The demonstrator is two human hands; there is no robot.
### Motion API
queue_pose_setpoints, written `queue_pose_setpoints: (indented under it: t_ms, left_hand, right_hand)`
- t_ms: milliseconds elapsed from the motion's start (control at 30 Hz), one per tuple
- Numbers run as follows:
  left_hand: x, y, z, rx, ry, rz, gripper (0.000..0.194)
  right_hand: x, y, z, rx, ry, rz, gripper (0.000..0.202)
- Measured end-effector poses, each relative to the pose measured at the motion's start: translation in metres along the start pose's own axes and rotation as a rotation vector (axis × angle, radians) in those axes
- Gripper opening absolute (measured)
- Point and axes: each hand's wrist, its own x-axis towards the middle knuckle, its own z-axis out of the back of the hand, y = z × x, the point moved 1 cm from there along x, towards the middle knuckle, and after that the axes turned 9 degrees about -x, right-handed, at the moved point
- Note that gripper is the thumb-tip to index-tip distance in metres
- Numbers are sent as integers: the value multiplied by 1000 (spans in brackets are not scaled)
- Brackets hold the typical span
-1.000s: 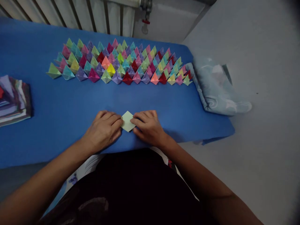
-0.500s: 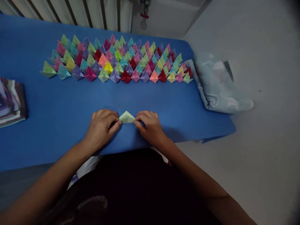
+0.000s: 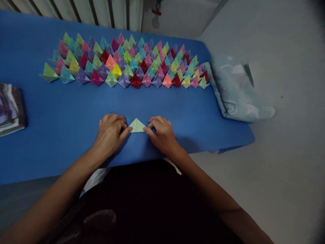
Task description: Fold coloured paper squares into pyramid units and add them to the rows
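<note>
A pale green folded paper triangle (image 3: 136,126) lies at the near part of the blue table, its point facing away from me and a crease running down its middle. My left hand (image 3: 111,130) pinches its left corner between thumb and fingers. At the right corner, my right hand (image 3: 161,131) grips the paper the same way. Beyond both hands stand rows of small folded paper boats (image 3: 124,80) in many colours, packed close together.
The blue table (image 3: 76,108) reaches a radiator (image 3: 119,13) at the back. A folded grey-blue blanket (image 3: 235,93) rests at its right end by the wall. On the left edge sits a stack of coloured paper or cloth (image 3: 15,108).
The paper triangle now shows a flat face with a middle crease, where before a smaller flap showed on its front. Both hands keep hold of its corners; the view has shifted slightly.
</note>
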Motion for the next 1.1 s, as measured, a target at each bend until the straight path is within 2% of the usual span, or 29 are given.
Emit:
queue_pose_setpoints:
  t_ms: [167, 600, 733, 867, 1000, 1100]
  left_hand:
    - [3, -2, 0, 29, 13, -10, 27]
    - [0, -7, 0, 166, -16, -39, 26]
    - [-3, -17, -2, 191, -41, -192, 21]
    - [-5, -23, -2, 163, 38, -397, 28]
    - [-11, -25, 1, 184, 57, -427, 31]
    - [-15, -27, 1, 265, 44, -444, 36]
  right_hand:
    - [3, 2, 1, -8, 19, -30, 17]
    - [0, 4, -3, -50, -38, -23, 15]
    - [-1, 6, -3, -55, -61, -28, 11]
    - [-1, 7, -1, -40, -32, -27, 13]
    - [-3, 8, 0, -69, -29, -15, 12]
    - [-10, 11, 2, -158, -37, 101, 16]
